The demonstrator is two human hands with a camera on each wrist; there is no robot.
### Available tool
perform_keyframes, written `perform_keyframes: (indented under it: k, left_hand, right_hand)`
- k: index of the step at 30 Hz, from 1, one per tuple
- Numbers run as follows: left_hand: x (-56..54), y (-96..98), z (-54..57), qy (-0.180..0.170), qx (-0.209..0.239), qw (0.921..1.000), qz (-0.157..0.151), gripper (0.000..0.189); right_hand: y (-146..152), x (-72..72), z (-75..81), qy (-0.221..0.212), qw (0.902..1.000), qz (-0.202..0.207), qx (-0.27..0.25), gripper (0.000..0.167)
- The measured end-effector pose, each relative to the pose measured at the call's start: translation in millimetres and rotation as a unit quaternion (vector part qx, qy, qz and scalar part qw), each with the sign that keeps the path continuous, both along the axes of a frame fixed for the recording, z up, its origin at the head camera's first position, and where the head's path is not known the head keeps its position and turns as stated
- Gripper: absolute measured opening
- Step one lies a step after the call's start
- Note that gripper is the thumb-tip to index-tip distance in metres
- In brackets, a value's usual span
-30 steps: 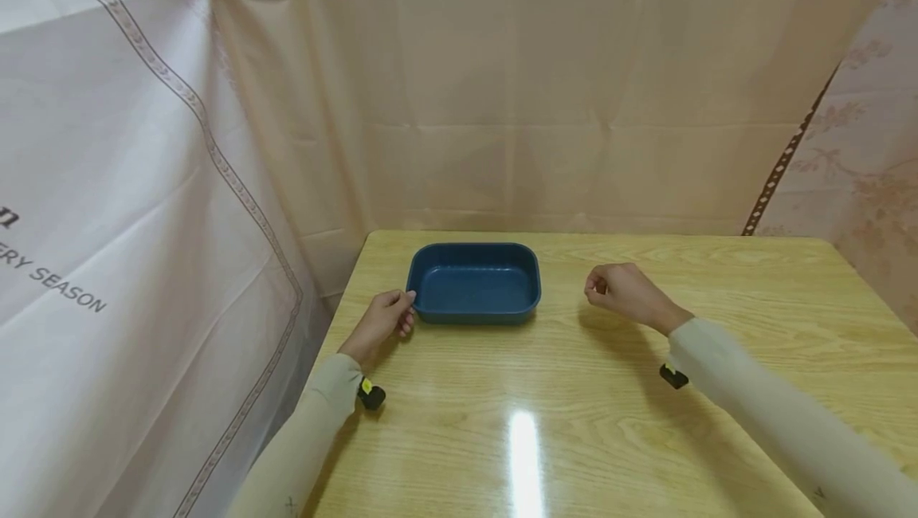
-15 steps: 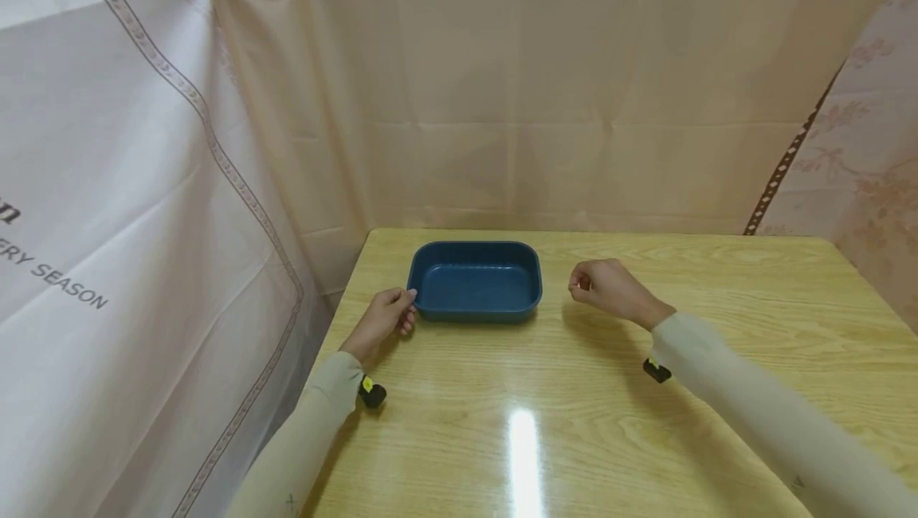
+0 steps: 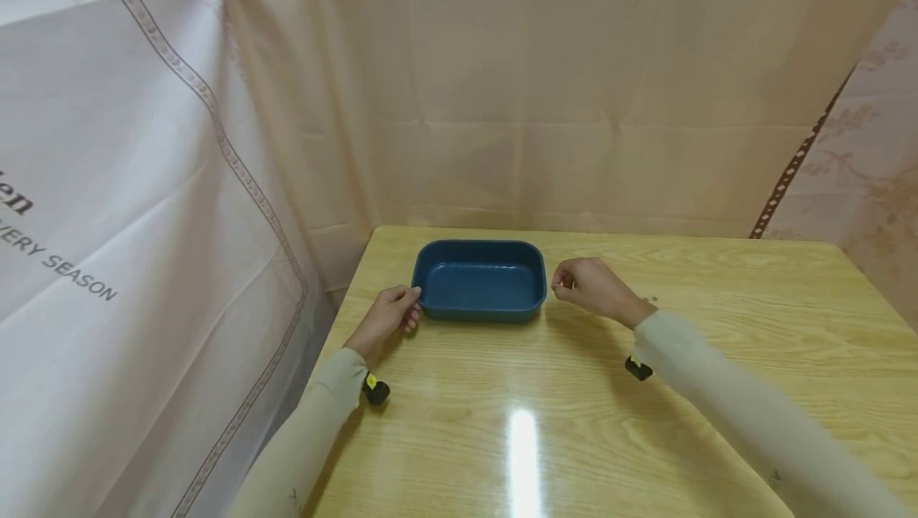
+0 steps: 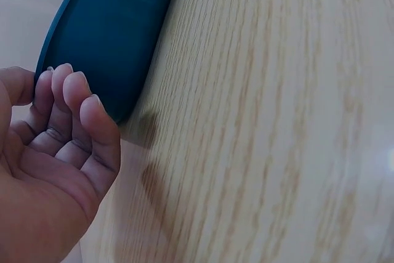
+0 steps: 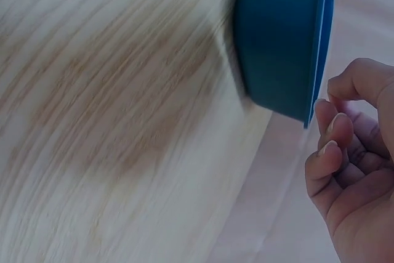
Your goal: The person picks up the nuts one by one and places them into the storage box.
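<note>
A blue rectangular dish [image 3: 479,316] with rounded corners stands upright on the wooden table. My left hand [image 3: 384,319] pinches the dish's rim at its near left corner, thumb at the rim top and fingers against the outer wall. In the left wrist view those fingers [image 4: 98,124] are bent against the blue side. My right hand [image 3: 591,288] is just off the dish's right side, fingers curled and thumb near the forefinger, with nothing held. In the right wrist view its fingertips [image 5: 326,152] are right by the rim of the dish [image 5: 277,41].
The wooden table [image 3: 459,406] runs to a back edge close behind the dish. A beige cloth [image 3: 502,103] hangs behind it, and a white printed cloth [image 3: 143,263] hangs along the left. Small black devices [image 3: 638,367] sit at both wrists.
My right hand has moved left, from well apart to right beside the dish's right rim. My left hand keeps its pinch on the left corner, and the dish stays in place.
</note>
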State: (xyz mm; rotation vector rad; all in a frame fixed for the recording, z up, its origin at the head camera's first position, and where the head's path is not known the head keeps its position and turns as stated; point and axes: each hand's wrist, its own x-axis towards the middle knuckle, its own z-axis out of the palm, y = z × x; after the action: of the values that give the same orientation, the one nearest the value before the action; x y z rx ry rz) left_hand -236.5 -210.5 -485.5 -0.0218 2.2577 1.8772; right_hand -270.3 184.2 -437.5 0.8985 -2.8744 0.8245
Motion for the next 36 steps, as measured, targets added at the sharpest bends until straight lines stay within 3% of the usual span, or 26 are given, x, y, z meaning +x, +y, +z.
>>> perform_keyframes:
  k: [12,22,36]
  left_hand:
    - [-0.1,-0.7,-0.2,-0.001,-0.006,1.0000,0.000,0.037]
    - [0.2,-0.4,0.0,0.001,-0.013,0.9999,-0.001,0.038]
    - [-1.3,-0.3,-1.0,0.000,-0.009,1.0000,-0.001,0.039]
  right_hand:
    - [-27,-2.0,0.5,-0.001,0.9999,0.015,-0.008,0.010]
    - [-47,-3.2,3.6,-0.031,0.9986,0.037,-0.019,0.007]
    - [-73,-7.4,4.0,-0.025,0.9981,0.056,-0.001,0.006]
